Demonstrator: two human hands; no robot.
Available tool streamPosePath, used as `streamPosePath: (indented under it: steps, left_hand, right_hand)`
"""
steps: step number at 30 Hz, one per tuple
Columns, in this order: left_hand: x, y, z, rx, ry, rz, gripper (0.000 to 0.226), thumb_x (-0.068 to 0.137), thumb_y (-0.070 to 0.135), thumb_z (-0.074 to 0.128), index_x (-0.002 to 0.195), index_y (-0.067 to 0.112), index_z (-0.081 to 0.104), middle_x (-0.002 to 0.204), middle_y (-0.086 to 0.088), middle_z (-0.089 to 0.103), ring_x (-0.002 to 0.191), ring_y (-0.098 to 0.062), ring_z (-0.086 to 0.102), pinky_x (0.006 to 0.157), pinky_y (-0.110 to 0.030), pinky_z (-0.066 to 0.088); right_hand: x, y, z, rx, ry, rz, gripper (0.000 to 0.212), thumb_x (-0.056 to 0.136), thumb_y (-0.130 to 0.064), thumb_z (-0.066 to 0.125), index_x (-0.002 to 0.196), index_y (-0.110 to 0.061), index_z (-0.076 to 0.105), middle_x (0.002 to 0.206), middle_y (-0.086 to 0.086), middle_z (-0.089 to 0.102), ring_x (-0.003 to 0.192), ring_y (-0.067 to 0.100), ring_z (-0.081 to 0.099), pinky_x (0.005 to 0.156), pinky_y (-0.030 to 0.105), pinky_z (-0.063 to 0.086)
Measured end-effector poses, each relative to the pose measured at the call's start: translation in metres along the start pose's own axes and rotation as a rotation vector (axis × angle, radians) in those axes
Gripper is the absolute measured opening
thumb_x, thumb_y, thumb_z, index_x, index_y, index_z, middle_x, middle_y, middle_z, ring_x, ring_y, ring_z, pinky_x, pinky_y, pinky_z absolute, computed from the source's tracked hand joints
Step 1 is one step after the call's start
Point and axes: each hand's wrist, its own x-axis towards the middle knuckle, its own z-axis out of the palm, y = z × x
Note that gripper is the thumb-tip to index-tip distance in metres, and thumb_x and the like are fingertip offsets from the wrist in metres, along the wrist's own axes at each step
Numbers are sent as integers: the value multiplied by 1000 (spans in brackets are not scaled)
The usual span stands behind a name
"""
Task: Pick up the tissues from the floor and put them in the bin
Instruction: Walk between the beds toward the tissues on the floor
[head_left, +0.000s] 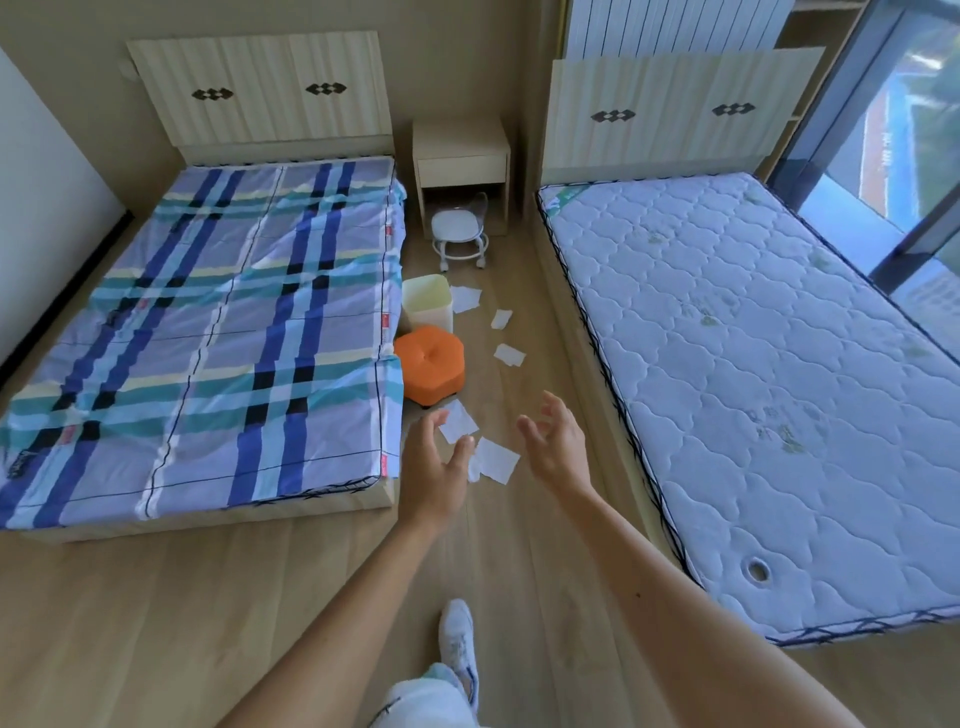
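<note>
Nearest the camera, a pale trouser leg and a white sneaker (457, 639) stand on the light wood-plank floor (260, 623), pointing up the aisle between two beds. Both bare arms stretch forward from there. The left hand (434, 467) and the right hand (556, 447) are spread open and empty, fingers loosely curled, palms turned toward each other, which reads as a reach prepared for gathering rather than a grip on anything.

Just past the fingertips lie two crumpled white paper tissues: one (493, 460) between the hands, another (457, 422) beside the left thumb. These are likely the first to be collected, being closest.

Beyond them sits a squat orange padded stool (430, 371), close against the bed with the blue plaid sheet (208, 322). Three more tissues lie scattered on the floor farther up: one (509, 355), one (501, 318), and one (465, 298) touching the pale yellow plastic bin (427, 304). The bin stands open-topped, so tissues can be dropped straight in.

Farther still, a small white wheeled stool (460, 231) is tucked under a beige bedside cabinet (461, 150). A bare quilted white mattress (753, 364) lines the right side.
</note>
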Motion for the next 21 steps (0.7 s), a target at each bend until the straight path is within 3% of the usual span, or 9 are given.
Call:
streamPosePath:
  steps: [3,7,12,19,21]
  left_hand:
    - [66,4,14,-24,-39,-8,42,91,22,62,132,16,53,138,-2,56,128,-18,51,99,-28,44]
    - [141,14,35,-25,-76,-14,42,91,24,61,131,16,53,137,-2,56,128,-19,52,108,-44,44]
    - [222,15,69,-17,-97,-38,43,91,27,60,132,18,51,138,1,54,128,-17,51,108,-45,44]
    - [332,12,115,36,25,-100,41,93,29,60,132,19,52,139,1,55,123,-13,51,103,-39,48]
    - [354,15,121,38,54,-115,42,93,28,61,133,19,51,139,1,55,121,-12,52,95,-27,49]
  right_hand:
    - [55,-12,6,-19,28,28,60,96,-37,60,150,-16,40,146,9,50,131,24,51,110,46,41]
    - [124,-24,3,-36,67,44,59,96,-36,60,149,-16,41,143,8,53,126,23,55,107,44,44]
    - [214,-24,1,-40,56,71,58,97,-34,60,149,-15,41,142,8,53,124,24,56,106,44,45]
    - [357,-29,15,-57,-95,53,58,98,-33,57,150,-15,39,141,9,55,130,23,51,109,44,41]
    - [390,-38,18,-68,-143,36,58,98,-33,57,150,-15,38,142,9,54,131,25,52,109,46,41]
